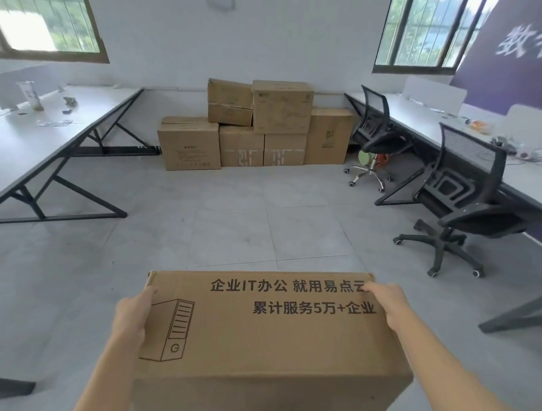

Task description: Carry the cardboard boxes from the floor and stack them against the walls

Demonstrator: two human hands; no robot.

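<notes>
I hold a brown cardboard box (pixel 269 339) with black printed characters and a computer-tower drawing, off the floor in front of me. My left hand (pixel 131 314) grips its left side and my right hand (pixel 387 299) grips its right side, fingers wrapped over the far upper edges. Against the far white wall stands a stack of cardboard boxes (pixel 257 128): several along the floor and two on top of them, the upper left one tilted.
A long white desk (pixel 43 137) on black frames runs along the left. Another desk (pixel 510 170) lines the right wall with two black mesh office chairs (pixel 462 197) beside it. Grey tiled floor (pixel 232 213) lies between me and the stack.
</notes>
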